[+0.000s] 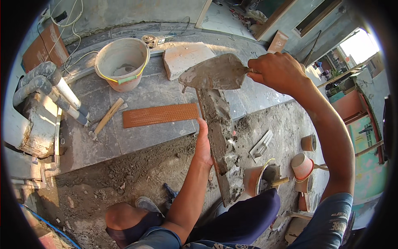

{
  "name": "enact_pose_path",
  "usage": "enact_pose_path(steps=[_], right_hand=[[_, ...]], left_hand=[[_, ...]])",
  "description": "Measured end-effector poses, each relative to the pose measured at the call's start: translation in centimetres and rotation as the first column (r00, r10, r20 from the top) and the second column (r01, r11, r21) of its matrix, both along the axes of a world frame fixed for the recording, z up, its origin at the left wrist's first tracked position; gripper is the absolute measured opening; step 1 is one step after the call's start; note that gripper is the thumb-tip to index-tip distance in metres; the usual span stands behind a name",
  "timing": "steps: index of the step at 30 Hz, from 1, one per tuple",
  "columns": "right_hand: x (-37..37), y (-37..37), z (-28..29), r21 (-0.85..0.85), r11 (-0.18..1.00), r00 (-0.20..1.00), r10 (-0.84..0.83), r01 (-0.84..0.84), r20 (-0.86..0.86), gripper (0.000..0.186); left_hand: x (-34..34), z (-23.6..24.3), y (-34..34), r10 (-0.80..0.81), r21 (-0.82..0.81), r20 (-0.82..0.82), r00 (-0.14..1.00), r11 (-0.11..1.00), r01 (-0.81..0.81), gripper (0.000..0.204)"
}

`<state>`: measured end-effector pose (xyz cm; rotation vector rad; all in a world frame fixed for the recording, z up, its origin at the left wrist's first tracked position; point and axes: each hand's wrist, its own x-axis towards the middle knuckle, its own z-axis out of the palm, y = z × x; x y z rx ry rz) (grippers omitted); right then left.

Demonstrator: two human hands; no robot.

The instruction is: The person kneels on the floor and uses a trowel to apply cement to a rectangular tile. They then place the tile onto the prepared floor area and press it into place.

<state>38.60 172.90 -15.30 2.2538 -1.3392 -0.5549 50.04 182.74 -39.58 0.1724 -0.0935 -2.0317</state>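
My left hand (203, 146) grips a long narrow tile (219, 141) by its sides, thumb on the near left edge and a fingertip showing at the right edge. Grey wet mortar lies thick and uneven along its upward face. Above the tile's far end, my right hand (278, 74) is closed around the handle of a trowel (217, 72), whose blade is smeared with mortar. The blade hides the tile's tip, and whether they touch I cannot tell. Just left of the tile, an orange-brown tile strip (161, 115) with a ridged face lies on the grey floor tiles.
A hammer (108, 116) and a mortar-stained bucket (99, 66) stand or lie at left, near grey pipes (64, 89). Behind are a pale block (186, 60) and a power tool (153, 40). At right lie a flat float (262, 145) and several small buckets (302, 166).
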Motion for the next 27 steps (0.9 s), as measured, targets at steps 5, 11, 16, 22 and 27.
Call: enact_pose_path(steps=[5,11,16,22,27], right_hand=[[-3.4,-0.2,0.5,0.040,0.997,0.974,-0.078,0.071,0.214,0.034],[-2.5,6.4,1.1,0.607,0.699,0.584,-0.688,0.377,0.430,0.036],[-1.5,7.1,0.4,0.630,0.670,0.611,-0.703,0.394,0.366,0.041],[-2.8,6.4,0.5,0.573,0.735,0.673,-0.632,0.363,0.384,0.043],[-2.9,3.5,1.3,0.598,0.686,0.570,-0.707,0.413,0.418,0.039]], left_hand=[[-0.1,0.0,0.1,-0.031,-0.025,-0.126,0.991,0.999,0.028,0.083],[0.6,-0.7,-0.1,-0.011,-0.035,-0.115,0.993,0.999,0.007,0.085],[-0.4,-1.7,0.1,-0.023,-0.131,-0.055,0.998,0.991,0.016,0.089],[-0.5,-3.3,0.9,-0.091,-0.225,0.065,0.994,0.969,0.103,0.094],[-1.6,-7.2,0.7,-0.042,-0.167,0.236,0.971,0.982,0.083,0.095]])
